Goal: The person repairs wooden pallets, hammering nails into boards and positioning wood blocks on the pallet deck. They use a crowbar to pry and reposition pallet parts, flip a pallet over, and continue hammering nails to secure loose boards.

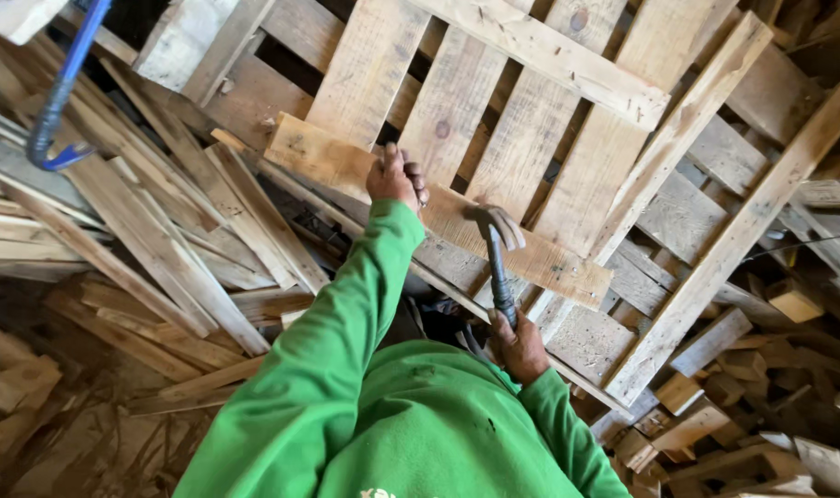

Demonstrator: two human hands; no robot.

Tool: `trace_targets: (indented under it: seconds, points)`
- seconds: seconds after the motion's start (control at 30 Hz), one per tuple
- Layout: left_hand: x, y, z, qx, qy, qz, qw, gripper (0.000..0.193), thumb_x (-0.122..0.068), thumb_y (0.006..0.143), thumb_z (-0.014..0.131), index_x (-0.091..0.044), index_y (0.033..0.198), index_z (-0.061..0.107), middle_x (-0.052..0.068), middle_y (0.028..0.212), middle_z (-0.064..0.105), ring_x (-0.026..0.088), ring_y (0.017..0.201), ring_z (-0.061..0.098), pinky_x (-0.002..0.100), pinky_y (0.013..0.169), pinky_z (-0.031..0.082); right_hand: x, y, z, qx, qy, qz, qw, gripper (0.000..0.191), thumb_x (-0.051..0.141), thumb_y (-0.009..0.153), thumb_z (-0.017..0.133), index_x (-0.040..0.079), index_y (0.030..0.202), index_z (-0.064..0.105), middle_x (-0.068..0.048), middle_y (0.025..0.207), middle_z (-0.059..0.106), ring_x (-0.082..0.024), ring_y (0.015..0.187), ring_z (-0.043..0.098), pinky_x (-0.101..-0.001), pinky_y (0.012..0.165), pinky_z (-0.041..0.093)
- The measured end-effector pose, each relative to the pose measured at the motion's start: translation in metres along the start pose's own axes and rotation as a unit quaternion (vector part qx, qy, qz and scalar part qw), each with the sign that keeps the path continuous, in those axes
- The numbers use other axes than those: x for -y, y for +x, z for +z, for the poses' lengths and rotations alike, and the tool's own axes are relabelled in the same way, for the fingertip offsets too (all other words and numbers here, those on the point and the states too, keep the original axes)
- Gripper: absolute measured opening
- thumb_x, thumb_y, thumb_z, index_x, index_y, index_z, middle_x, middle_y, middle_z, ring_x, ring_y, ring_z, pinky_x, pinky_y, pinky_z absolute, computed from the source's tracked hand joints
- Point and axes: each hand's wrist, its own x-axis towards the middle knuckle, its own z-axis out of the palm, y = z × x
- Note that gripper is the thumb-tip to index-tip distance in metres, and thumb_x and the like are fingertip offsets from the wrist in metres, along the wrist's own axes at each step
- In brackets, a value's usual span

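Head view: left hand (397,177) grips the loose board (438,210) to steady it; right hand (519,346) clenches the hammer (496,249), its head resting on the board.

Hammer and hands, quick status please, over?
Left hand grips loose board. Right hand holds claw hammer, head on board. Pallet beneath; scrap wood all around.

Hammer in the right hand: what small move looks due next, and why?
Probably a short downward strike or pry on the loose board. The right hand grips the hammer with its head resting on that board, while the left hand steadies the board's upper edge against the pallet.
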Motion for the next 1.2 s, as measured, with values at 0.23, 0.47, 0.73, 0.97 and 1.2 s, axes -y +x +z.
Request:
trace_targets:
  seconds: [0.23, 0.47, 0.73, 0.97, 1.2]
  points:
    - [-0.008, -0.033, -0.064, 0.115, -0.092, -0.115, 0.983, 0.016, -0.012, 0.099, 0.049, -0.006, 0.103, 0.063, 0.010, 0.085, 0.067, 0.022, 0.068, 0.066, 0.037, 0.063, 0.057, -0.012, -0.015, -0.010, 0.017, 0.081, -0.031, 0.996, 0.041, 0.040, 0.099, 0.062, 0.000, 0.104, 0.060, -0.003, 0.061, 0.056, -0.010, 0.043, 0.046, -0.0285, 0.038, 0.037]
    - [-0.004, -0.056, -0.081, 0.197, -0.108, -0.062, 0.973, 0.017, -0.010, 0.100, 0.063, -0.003, 0.115, 0.070, 0.010, 0.095, 0.072, 0.023, 0.081, 0.072, 0.038, 0.073, 0.062, -0.038, -0.020, -0.014, -0.018, 0.115, -0.097, 0.988, 0.033, 0.031, 0.100, 0.062, -0.001, 0.109, 0.059, 0.002, 0.067, 0.058, -0.007, 0.054, 0.050, -0.0262, 0.046, 0.041]
    - [0.015, -0.070, -0.087, 0.165, -0.105, -0.106, 0.975, 0.012, -0.011, 0.091, 0.074, -0.008, 0.102, 0.069, 0.006, 0.088, 0.071, 0.019, 0.073, 0.069, 0.032, 0.064, 0.058, -0.032, -0.014, 0.008, -0.023, 0.134, -0.010, 0.991, 0.035, 0.035, 0.099, 0.063, 0.001, 0.099, 0.057, -0.001, 0.060, 0.051, -0.011, 0.047, 0.044, -0.0292, 0.040, 0.034]
    - [0.005, -0.039, -0.089, 0.236, 0.075, -0.017, 0.969, 0.014, -0.017, 0.093, 0.077, -0.008, 0.101, 0.070, 0.001, 0.082, 0.069, 0.007, 0.063, 0.056, 0.023, 0.054, 0.044, -0.025, -0.049, 0.027, -0.076, 0.110, -0.090, 0.987, 0.033, 0.035, 0.098, 0.064, 0.004, 0.104, 0.059, 0.001, 0.064, 0.056, -0.008, 0.050, 0.050, -0.0262, 0.044, 0.042]
    - [-0.023, -0.008, -0.085, 0.316, 0.185, -0.059, 0.929, 0.012, -0.016, 0.095, 0.077, -0.007, 0.093, 0.070, 0.000, 0.069, 0.062, 0.004, 0.050, 0.047, 0.021, 0.043, 0.036, -0.027, -0.025, 0.074, -0.092, 0.076, 0.034, 0.992, 0.031, 0.035, 0.097, 0.065, 0.005, 0.105, 0.060, 0.001, 0.059, 0.053, -0.010, 0.044, 0.047, -0.0283, 0.040, 0.039]
